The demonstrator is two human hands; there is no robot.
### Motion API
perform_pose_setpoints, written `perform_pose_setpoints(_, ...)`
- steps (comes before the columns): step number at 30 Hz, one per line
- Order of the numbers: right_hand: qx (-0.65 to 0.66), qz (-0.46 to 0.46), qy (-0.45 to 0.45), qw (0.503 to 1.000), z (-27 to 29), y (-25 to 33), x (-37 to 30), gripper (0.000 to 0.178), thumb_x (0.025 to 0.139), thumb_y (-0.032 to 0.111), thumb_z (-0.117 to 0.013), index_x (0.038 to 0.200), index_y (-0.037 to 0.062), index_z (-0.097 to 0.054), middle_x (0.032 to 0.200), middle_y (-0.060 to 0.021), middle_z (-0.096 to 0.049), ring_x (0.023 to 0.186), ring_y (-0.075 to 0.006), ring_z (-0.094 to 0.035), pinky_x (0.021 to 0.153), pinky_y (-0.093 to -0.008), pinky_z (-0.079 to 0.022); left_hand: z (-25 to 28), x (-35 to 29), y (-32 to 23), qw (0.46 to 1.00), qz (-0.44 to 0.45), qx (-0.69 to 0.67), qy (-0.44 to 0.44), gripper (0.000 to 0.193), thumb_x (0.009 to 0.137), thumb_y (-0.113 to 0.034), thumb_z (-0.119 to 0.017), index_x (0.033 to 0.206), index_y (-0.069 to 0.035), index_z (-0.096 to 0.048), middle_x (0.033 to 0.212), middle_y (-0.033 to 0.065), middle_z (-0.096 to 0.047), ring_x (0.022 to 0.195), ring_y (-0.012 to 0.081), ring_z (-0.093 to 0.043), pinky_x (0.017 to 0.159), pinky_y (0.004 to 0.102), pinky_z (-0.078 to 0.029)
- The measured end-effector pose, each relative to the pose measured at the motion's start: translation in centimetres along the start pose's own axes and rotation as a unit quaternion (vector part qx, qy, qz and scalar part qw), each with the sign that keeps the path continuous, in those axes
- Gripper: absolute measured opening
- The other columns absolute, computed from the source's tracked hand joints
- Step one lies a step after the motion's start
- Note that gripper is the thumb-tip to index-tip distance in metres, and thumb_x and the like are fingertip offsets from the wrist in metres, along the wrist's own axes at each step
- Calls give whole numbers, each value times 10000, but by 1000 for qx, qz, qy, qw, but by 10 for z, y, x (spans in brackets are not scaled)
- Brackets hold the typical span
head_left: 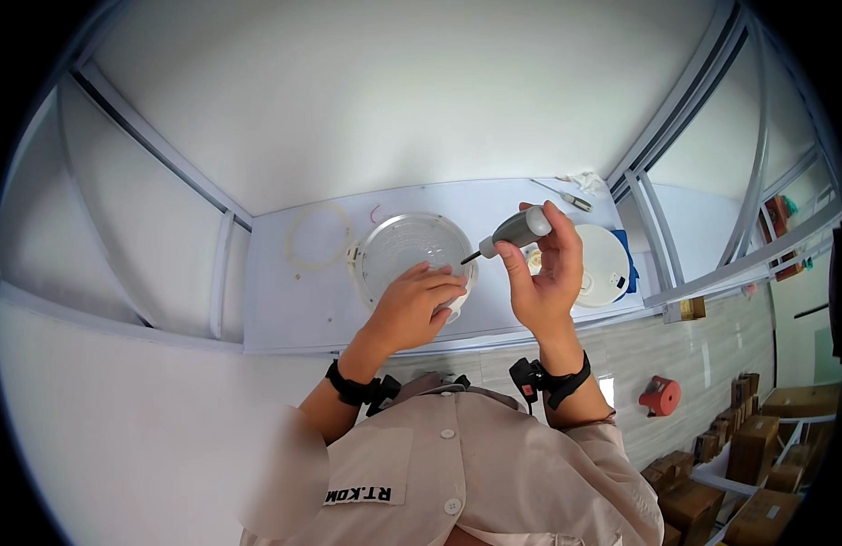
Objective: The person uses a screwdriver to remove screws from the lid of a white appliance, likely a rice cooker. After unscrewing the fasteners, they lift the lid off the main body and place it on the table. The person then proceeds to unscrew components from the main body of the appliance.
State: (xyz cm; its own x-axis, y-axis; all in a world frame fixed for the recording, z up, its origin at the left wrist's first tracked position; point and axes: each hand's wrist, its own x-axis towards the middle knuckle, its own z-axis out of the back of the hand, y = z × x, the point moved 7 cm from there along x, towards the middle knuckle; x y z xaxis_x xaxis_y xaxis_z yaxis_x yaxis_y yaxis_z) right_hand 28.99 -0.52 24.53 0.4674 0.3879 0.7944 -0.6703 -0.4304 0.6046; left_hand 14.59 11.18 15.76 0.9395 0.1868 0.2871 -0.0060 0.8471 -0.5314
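Note:
A round, shallow housing [398, 238] with a metallic rim and a pale, shiny inside lies on the white table. My left hand [408, 305] rests over its near right part with the fingers stretched out; whatever lies beneath the fingertips is hidden. To the right, my right hand [550, 278] is raised and closed around a screwdriver [514, 233] with a thick grey handle. Its dark shaft slants down to the left, the tip close to the housing's right rim. Whether the tip touches anything, I cannot tell.
At right on the table [284, 309] sits a white round disc [603, 266] over something blue. Behind it are a second screwdriver [566, 196] and a crumpled white cloth [584, 182]. A pale ring [319, 237] lies left. A red stool [660, 397] and cardboard boxes [753, 448] stand beyond.

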Motion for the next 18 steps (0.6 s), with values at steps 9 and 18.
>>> perform_pose_setpoints(9,10,6,13,1000,-10,8,1,618,930,4,-801,1471,-37,-506,1273,-194,-633,1186,-301,-684,954,-400,-593,8,-17,-5,999,-21,-1,43,278,843,62,-660,996,-134,-786,1341,-7,-736,1382,250,-619,1264,568,-335)
perform_pose_setpoints(18,48,9,33,998,-21,14,-1,595,933,-4,-774,1466,-40,-513,1268,-196,-637,1187,-323,-696,949,-398,-589,20,-41,3,998,-32,49,39,237,778,84,-616,783,-117,-741,1273,-5,-767,1379,248,-610,1254,568,-344)
